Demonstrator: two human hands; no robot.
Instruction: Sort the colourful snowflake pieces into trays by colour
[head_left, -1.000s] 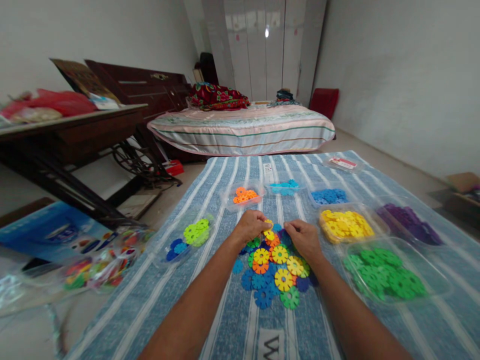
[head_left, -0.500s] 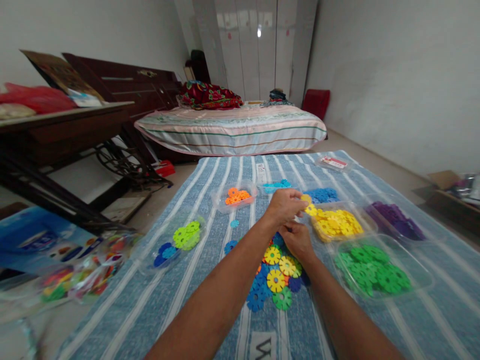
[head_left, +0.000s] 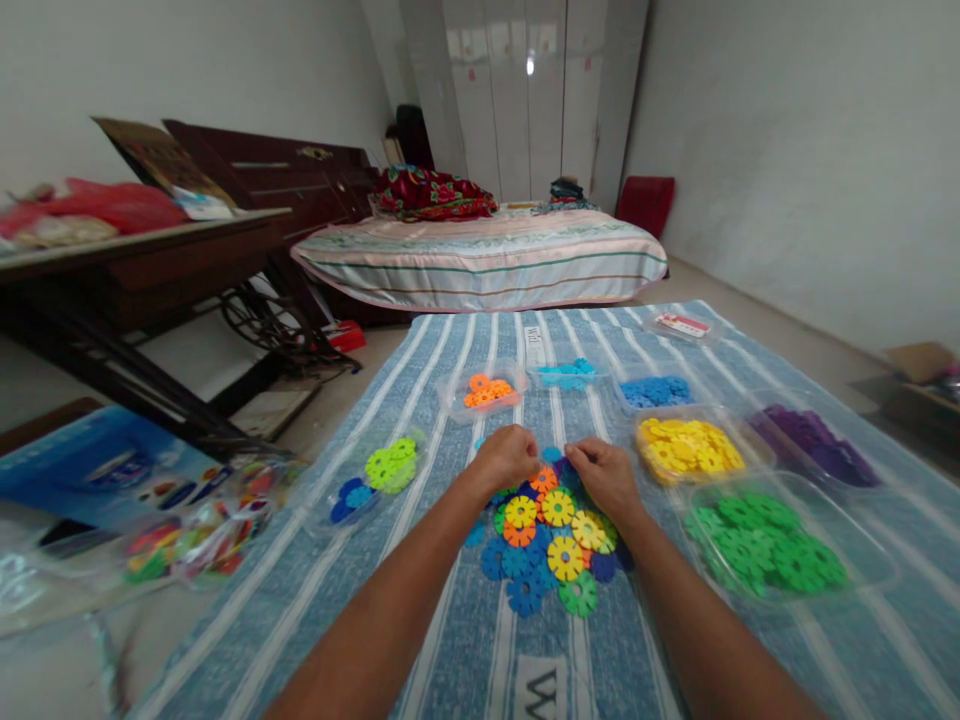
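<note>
A mixed pile of notched plastic discs (head_left: 536,545) in blue, yellow, orange and green lies on the striped cloth. At the pile's far left edge is my left hand (head_left: 508,458), fingers curled closed; whatever they hold is hidden. My right hand (head_left: 604,478) is at the far right edge, thumb and fingers pinched together beside dark discs, and what is in them cannot be made out. To its right stands a clear tub of yellow discs (head_left: 686,447). Tubs of green discs (head_left: 765,545) and purple discs (head_left: 814,440) are farther right.
Beyond my hands are tubs of orange discs (head_left: 489,391), light blue discs (head_left: 568,374) and blue discs (head_left: 656,391). A tub with lime discs (head_left: 391,464) and dark blue discs (head_left: 351,499) is at left. A clear box (head_left: 682,325) lies near the cloth's far edge.
My left hand has moved back from the yellow tub to the pile's far left, and the yellow discs it held are gone from its fingers. My right hand remains by the pile.
</note>
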